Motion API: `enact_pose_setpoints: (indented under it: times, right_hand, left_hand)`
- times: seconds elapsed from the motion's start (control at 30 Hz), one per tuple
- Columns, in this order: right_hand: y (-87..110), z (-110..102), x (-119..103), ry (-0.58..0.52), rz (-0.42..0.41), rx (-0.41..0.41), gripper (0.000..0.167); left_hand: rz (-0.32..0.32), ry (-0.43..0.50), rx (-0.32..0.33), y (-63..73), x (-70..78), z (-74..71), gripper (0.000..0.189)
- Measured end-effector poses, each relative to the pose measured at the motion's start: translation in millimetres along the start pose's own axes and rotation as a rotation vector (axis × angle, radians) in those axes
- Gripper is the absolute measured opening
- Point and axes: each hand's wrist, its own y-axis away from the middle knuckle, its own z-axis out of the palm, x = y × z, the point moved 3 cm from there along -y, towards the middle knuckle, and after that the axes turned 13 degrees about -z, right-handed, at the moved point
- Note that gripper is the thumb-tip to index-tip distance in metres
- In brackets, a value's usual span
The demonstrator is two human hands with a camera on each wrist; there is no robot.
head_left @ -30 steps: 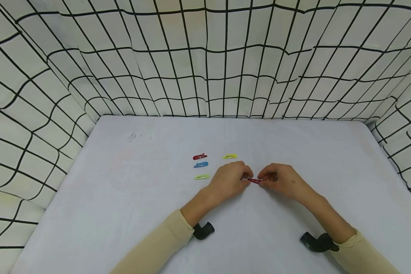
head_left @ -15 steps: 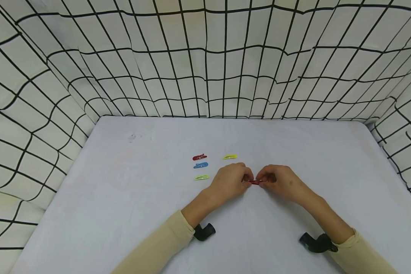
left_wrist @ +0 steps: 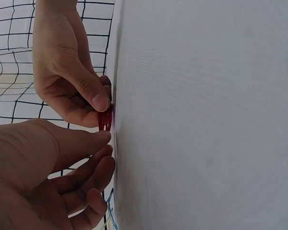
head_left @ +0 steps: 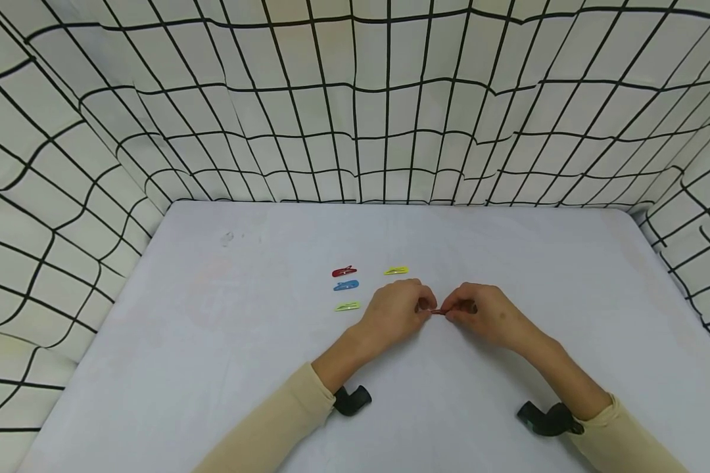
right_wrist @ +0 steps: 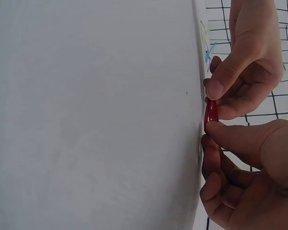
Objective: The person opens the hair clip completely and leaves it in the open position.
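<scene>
Between both hands is a dark red snap hair clip (right_wrist: 211, 111), held just above the white table. My left hand (head_left: 395, 310) pinches one end of it between thumb and fingers. At the other end, the thumb and fingers of my right hand (head_left: 486, 313) pinch it. In the left wrist view the red clip (left_wrist: 105, 120) shows its slotted middle, while its ends are covered by fingertips. Left of the hands lie another red hair clip (head_left: 344, 270), a blue hair clip (head_left: 346, 285) and a light green hair clip (head_left: 347, 306). A yellow hair clip (head_left: 396, 270) lies beyond my left hand.
The white table (head_left: 225, 368) reaches back to a white wall with a black grid net (head_left: 355, 112), which also runs along both sides. Black wrist cameras (head_left: 352, 400) sit at both sleeve cuffs.
The held red clip has turned from slanting to nearly level and shows less between the fingers. My hands are slightly closer together. The clips on the table have stayed put.
</scene>
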Motion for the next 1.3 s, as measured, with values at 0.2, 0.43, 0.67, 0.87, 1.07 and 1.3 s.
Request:
enact_pose_setpoints:
  times: [0.2,0.43,0.67,0.87,1.07,1.3]
  right_hand:
    - [-0.1,-3,-1,0.001,-0.011,-0.002,0.015]
    - [-0.7,-7,-2,-0.002,-0.023,0.017,0.018]
    - [-0.5,-7,1,-0.017,-0.019,0.066,0.019]
    - [-1.6,-9,0,-0.01,-0.012,0.098,0.02]
    - [-3.3,-10,-1,-0.005,-0.036,0.125,0.021]
    - [-5.0,-8,-4,-0.004,-0.06,0.133,0.021]
  left_hand:
    - [-0.008,0.034,0.025,-0.7,0.0,-1.6,0.016]
    - [-0.012,0.06,0.049,0.3,-1.0,-4.5,0.015]
    - [-0.015,0.082,0.067,2.1,-2.4,-8.2,0.011]
    - [0.009,0.096,0.093,2.5,-3.2,-11.6,0.014]
    - [0.022,0.118,0.098,1.0,-5.9,-15.1,0.014]
    - [-0.002,0.189,0.069,0.7,-11.1,-15.2,0.013]
